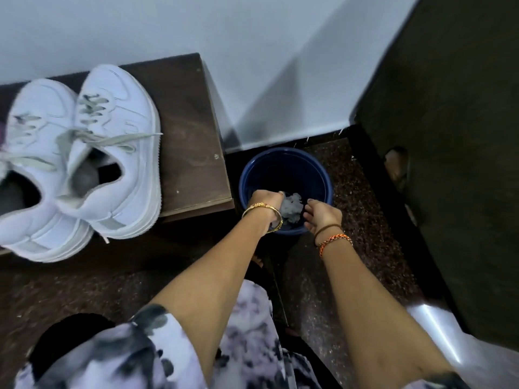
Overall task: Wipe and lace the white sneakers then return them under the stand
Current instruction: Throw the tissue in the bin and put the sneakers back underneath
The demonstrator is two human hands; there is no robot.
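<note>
blue bucket (317, 175) on speckled floor (365, 220), pale wall (252, 51), dark cabinet (449, 136)

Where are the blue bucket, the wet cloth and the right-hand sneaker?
blue bucket (283, 160): head view, far rim.
wet cloth (290, 210): head view, bunched middle.
right-hand sneaker (126, 108): head view, toe side panel.

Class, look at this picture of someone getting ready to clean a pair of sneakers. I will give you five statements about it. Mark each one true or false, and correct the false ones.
1. Both sneakers sit on top of the wooden stand. True.
2. The bucket is red. False: it is dark blue.
3. The left hand grips a pale cloth over the bucket. True.
4. The bucket stands on the wooden stand. False: it stands on the floor beside the stand.
5. The right hand holds a sneaker. False: it is at the bucket's rim, next to the cloth.
</note>
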